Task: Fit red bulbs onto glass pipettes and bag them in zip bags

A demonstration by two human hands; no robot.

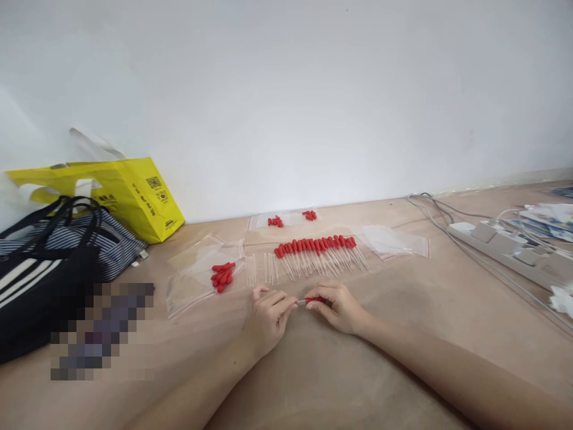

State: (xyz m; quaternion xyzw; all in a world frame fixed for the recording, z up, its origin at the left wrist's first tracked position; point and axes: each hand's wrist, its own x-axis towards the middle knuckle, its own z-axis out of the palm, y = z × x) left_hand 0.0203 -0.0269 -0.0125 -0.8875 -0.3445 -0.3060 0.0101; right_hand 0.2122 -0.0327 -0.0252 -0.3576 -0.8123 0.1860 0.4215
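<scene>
- With the clock centred on the held pieces and 12 pointing to the wall (286, 119), the left hand (268, 312) is found at 9 o'clock, its fingertips pinched narrowly on a short, clear tube (301, 303).
- By the right hand (339, 304), at 3 o'clock, a red bulb (316, 299) is gripped; it is partly covered by the fingers.
- Tube and bulb are held end to end in front of the person; whether the bulb is fully seated cannot be told.
- The step in hand is judged to be the joining of bulb to tube.
- For the next move, both parts would need to be kept in line, with a firm, straight push and the thin tube left unbent.
- Toward 12 to 1 o'clock, a row of red-topped tubes (316, 245) is laid out.
- At 10 o'clock, loose clear tubes (271, 269) are set down; between 9 and 10, a heap of red bulbs (221, 276) is rested on plastic bags (182, 292).
</scene>
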